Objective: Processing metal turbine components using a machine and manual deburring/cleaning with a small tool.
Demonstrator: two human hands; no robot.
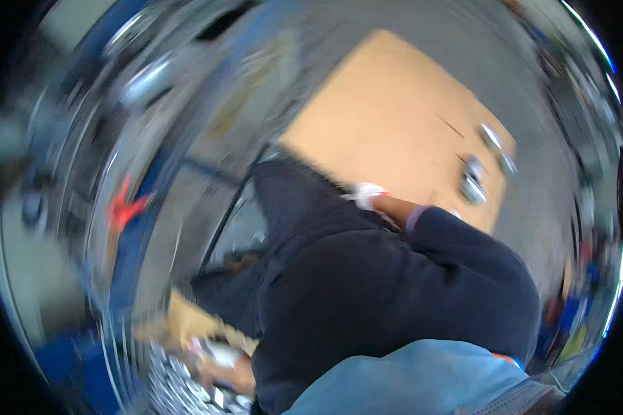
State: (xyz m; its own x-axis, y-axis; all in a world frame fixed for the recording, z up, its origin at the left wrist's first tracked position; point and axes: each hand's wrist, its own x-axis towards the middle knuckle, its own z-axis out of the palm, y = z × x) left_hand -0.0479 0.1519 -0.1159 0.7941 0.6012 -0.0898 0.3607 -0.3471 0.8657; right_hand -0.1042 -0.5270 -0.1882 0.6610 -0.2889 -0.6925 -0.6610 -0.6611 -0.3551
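Observation:
My left hand (225,366), partly whitish as if gloved, is low on the left, at a heap of shiny metal parts (180,380). Motion smears its fingers, so any hold on a part is unclear. My right hand (368,195) wears a white glove and rests by my knee, at the near edge of a tan cardboard sheet (387,104). Its fingers are mostly hidden. Toward the sheet's right side lie a silvery cylindrical part (473,185) and slimmer shiny pieces (493,136), apart from both hands.
Blue-edged metal framework (135,256) runs along my left, with a red pronged object (126,207) at it. Another piece of cardboard (190,318) lies beside the heap. Grey floor (457,41) surrounds the sheet. Blurred coloured items (574,311) stand far right.

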